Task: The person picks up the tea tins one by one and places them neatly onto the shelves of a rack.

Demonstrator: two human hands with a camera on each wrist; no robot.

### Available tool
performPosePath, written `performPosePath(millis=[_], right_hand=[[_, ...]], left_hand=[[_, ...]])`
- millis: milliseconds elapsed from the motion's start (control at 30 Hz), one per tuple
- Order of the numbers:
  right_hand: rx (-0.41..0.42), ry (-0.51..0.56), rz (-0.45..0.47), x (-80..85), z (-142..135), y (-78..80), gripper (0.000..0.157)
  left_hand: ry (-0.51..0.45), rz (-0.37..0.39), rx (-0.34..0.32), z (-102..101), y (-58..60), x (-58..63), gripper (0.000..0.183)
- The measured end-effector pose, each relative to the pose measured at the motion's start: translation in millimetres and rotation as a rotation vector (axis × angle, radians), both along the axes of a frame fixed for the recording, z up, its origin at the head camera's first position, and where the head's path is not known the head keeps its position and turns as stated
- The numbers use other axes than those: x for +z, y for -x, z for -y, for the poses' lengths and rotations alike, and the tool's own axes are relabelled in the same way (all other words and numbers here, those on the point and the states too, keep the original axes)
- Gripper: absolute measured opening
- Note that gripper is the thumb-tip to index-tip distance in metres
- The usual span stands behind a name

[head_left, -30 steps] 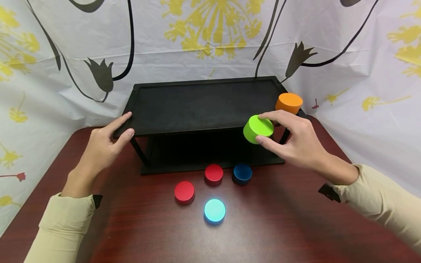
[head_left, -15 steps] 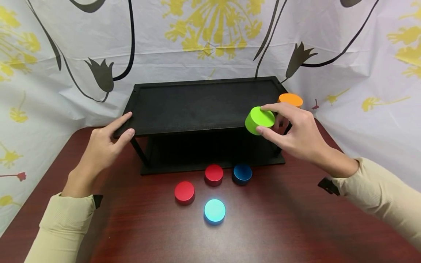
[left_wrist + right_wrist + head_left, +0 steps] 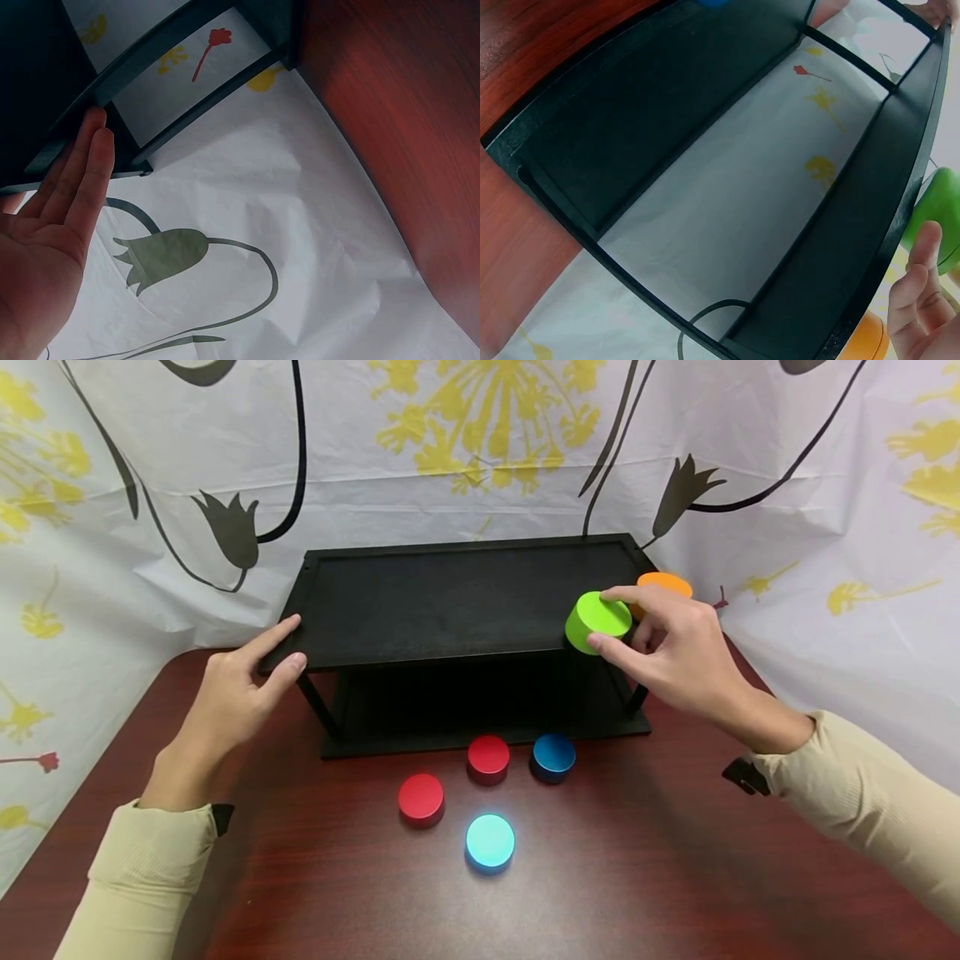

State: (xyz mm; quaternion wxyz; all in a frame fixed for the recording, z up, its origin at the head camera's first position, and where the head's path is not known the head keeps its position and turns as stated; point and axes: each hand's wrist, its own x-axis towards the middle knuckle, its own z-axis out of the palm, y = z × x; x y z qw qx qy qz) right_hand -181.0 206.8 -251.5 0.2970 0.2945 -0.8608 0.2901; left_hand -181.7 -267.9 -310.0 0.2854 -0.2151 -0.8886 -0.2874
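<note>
My right hand (image 3: pixel 678 647) pinches a bright green round block (image 3: pixel 597 621) between thumb and index finger, at the front right edge of the black two-tier shelf (image 3: pixel 465 602). In the right wrist view the green block (image 3: pixel 939 214) shows beside the shelf's upper board. An orange round block (image 3: pixel 664 583) sits at the shelf top's right end, partly hidden behind that hand. At the shelf's left front corner my left hand (image 3: pixel 232 697) rests with straight fingers against the upper board. The left wrist view shows the fingers (image 3: pixel 97 161) lying along its end.
On the dark red-brown table (image 3: pixel 345 893), in front of the shelf, stand two red round blocks (image 3: pixel 421 797) (image 3: pixel 488 756), a dark blue one (image 3: pixel 553 756) and a light blue one (image 3: pixel 490 842). A patterned white sheet (image 3: pixel 465 460) hangs behind and at both sides.
My right hand has raised the green block from in front of the shelf's edge to the level of its top, moving slightly right and away. The left hand has stayed still.
</note>
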Motion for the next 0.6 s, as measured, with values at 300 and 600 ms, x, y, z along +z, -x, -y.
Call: performPosePath(millis=[300, 600], right_hand=[[-0.052, -0.016, 0.002, 2.6, 2.4, 7.8, 0.040], [-0.109, -0.034, 0.003, 7.3, 5.4, 12.4, 0.041]], left_hand=[[-0.005, 0.005, 0.006, -0.6, -0.4, -0.1, 0.047], [-0.002, -0.001, 0.004, -0.1, 0.1, -0.3, 0.047]])
